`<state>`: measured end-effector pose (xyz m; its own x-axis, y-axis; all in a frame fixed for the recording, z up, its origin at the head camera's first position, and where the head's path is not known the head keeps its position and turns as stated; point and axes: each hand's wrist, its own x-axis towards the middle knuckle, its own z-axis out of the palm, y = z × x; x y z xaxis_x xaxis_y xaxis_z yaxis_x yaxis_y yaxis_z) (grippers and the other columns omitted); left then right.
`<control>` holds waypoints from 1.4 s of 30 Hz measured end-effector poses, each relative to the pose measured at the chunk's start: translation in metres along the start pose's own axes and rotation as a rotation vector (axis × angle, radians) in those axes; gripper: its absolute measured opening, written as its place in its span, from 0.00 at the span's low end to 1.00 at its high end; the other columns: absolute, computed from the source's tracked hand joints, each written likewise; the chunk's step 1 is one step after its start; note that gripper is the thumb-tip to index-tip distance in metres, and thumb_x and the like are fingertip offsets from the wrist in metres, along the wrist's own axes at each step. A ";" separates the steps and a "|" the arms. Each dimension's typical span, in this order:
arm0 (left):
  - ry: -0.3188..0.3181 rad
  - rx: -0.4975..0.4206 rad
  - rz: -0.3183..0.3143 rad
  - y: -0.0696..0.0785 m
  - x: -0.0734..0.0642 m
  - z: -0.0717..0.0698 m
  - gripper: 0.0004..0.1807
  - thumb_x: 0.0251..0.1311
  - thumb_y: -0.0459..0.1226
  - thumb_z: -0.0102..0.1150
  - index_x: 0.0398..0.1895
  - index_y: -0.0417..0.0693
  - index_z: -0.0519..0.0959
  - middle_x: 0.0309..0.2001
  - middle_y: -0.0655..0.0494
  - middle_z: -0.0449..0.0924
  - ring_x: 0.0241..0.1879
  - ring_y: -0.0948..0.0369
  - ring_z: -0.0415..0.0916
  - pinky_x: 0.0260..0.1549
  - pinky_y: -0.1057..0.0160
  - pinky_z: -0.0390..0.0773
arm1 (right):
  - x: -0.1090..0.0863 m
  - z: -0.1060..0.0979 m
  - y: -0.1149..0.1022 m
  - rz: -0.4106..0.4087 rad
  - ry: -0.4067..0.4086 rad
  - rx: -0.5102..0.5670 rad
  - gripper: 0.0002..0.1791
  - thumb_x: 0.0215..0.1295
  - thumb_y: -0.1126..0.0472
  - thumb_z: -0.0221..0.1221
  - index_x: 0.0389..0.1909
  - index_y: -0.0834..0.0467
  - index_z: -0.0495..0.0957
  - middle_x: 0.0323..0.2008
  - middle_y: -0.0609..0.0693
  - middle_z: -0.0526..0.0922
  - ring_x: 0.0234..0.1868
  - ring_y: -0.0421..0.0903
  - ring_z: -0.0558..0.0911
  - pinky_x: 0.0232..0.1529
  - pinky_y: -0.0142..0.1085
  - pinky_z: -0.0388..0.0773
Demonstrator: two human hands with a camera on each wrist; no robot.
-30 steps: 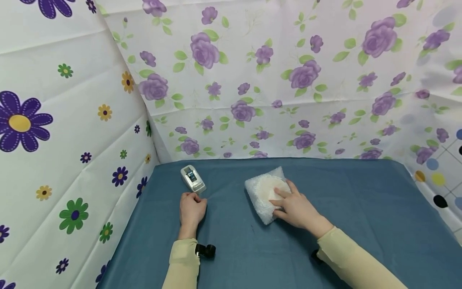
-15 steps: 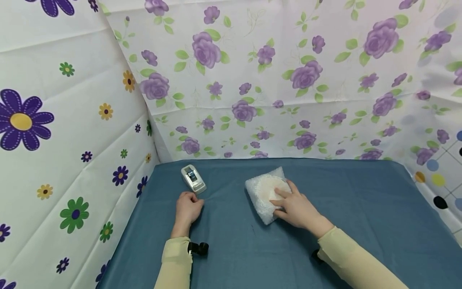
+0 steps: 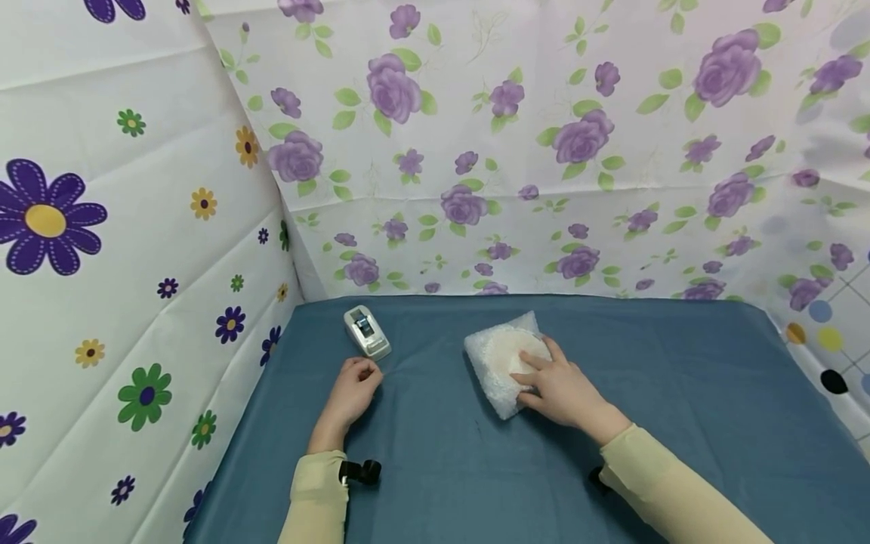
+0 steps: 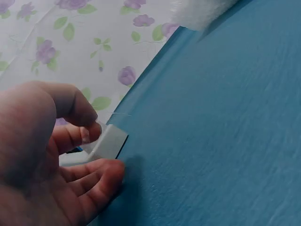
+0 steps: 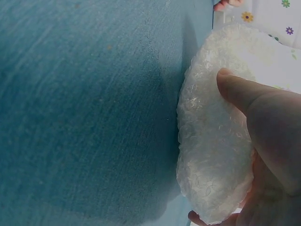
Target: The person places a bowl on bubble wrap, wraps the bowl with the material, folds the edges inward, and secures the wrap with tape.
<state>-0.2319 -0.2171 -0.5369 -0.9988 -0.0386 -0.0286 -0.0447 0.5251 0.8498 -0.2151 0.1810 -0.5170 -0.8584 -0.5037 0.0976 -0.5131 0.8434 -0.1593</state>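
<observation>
A flat package [image 3: 496, 370] in bubble wrap, with a pale round thing showing through, lies at mid-table. My right hand [image 3: 563, 389] holds it, fingers spread over its top and edge; in the right wrist view the thumb [image 5: 235, 89] presses the bubble wrap [image 5: 207, 141]. To the left, my left hand [image 3: 351, 389] pinches what looks like a small clear piece of tape [image 4: 101, 125] between thumb and forefinger. Just beyond that hand sits a white tape dispenser [image 3: 367, 332] with a blue part inside, half hidden behind the fingers in the left wrist view.
A blue cloth [image 3: 435, 468] covers the table. White flowered sheets stand behind it [image 3: 435, 159] and along its left side [image 3: 136, 302]. A dotted, tiled sheet [image 3: 843, 332] borders the right. Each wrist wears a small black camera.
My left hand has shifted slightly left and turned, its forearm swinging left. The right hand stays on the package, and the dispenser has not moved. The head view has tilted a little.
</observation>
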 end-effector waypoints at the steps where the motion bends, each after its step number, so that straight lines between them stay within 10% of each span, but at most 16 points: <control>1: -0.013 -0.005 0.001 0.002 -0.001 -0.001 0.13 0.79 0.37 0.52 0.32 0.44 0.76 0.62 0.43 0.69 0.46 0.48 0.73 0.42 0.51 0.73 | 0.000 0.000 0.000 0.000 0.001 0.001 0.23 0.73 0.46 0.69 0.64 0.47 0.87 0.75 0.59 0.73 0.80 0.76 0.54 0.51 0.72 0.80; 9: -0.081 0.011 0.067 0.023 -0.004 -0.004 0.11 0.82 0.38 0.51 0.39 0.43 0.79 0.63 0.41 0.64 0.53 0.47 0.70 0.49 0.49 0.71 | -0.001 -0.001 0.001 -0.012 0.015 0.005 0.22 0.73 0.46 0.69 0.64 0.48 0.87 0.75 0.60 0.73 0.79 0.76 0.56 0.50 0.71 0.81; 18: -0.226 -0.043 0.298 0.079 -0.003 0.009 0.09 0.81 0.37 0.53 0.37 0.49 0.78 0.79 0.42 0.55 0.78 0.39 0.53 0.64 0.32 0.68 | 0.002 -0.003 0.001 0.009 0.000 -0.001 0.21 0.73 0.46 0.69 0.63 0.46 0.88 0.76 0.58 0.73 0.79 0.75 0.56 0.52 0.75 0.77; 25: -0.410 -0.002 0.412 0.114 0.012 0.040 0.10 0.81 0.40 0.54 0.37 0.51 0.79 0.86 0.50 0.45 0.84 0.41 0.38 0.65 0.30 0.69 | 0.004 -0.004 0.000 0.015 -0.014 -0.002 0.20 0.73 0.45 0.69 0.62 0.45 0.89 0.76 0.58 0.73 0.79 0.75 0.57 0.53 0.75 0.77; 32: -0.579 0.113 0.480 0.138 0.035 0.084 0.14 0.80 0.40 0.47 0.36 0.50 0.79 0.87 0.47 0.43 0.85 0.43 0.34 0.74 0.26 0.45 | 0.002 -0.006 0.001 0.021 -0.021 -0.022 0.20 0.73 0.45 0.69 0.60 0.47 0.90 0.75 0.60 0.73 0.77 0.76 0.59 0.50 0.72 0.80; 42: -0.623 0.282 0.445 0.141 0.056 0.124 0.18 0.77 0.42 0.47 0.36 0.41 0.83 0.85 0.43 0.49 0.85 0.42 0.35 0.76 0.26 0.39 | 0.003 -0.003 0.002 -0.003 -0.009 -0.034 0.19 0.72 0.45 0.69 0.59 0.46 0.90 0.75 0.60 0.73 0.77 0.76 0.59 0.47 0.69 0.82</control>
<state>-0.2968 -0.0402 -0.4838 -0.7470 0.6603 -0.0778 0.4386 0.5773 0.6887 -0.2187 0.1814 -0.5141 -0.8569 -0.5078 0.0887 -0.5154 0.8477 -0.1255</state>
